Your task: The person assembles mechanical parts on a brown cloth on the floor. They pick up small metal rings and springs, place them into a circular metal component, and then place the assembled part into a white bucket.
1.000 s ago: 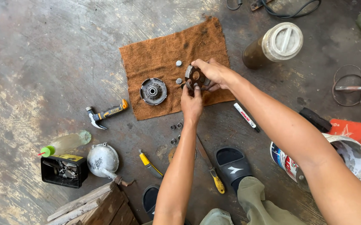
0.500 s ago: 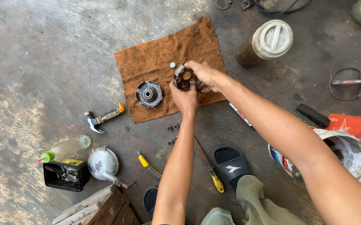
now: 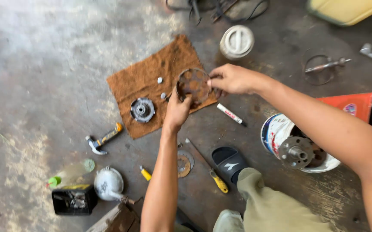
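Both hands, left [image 3: 178, 111] beneath and right [image 3: 231, 78] at the rim, grip a rusty disc [image 3: 193, 84] above the cloth [image 3: 145, 77], steadying it from two sides.

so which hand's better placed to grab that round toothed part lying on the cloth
Left, probably. The left hand grips the rusty disc from below, nearest the toothed part on the brown cloth; the right hand is farther off.

Rusty brown disc [image 3: 193, 84], brown cloth [image 3: 145, 81]
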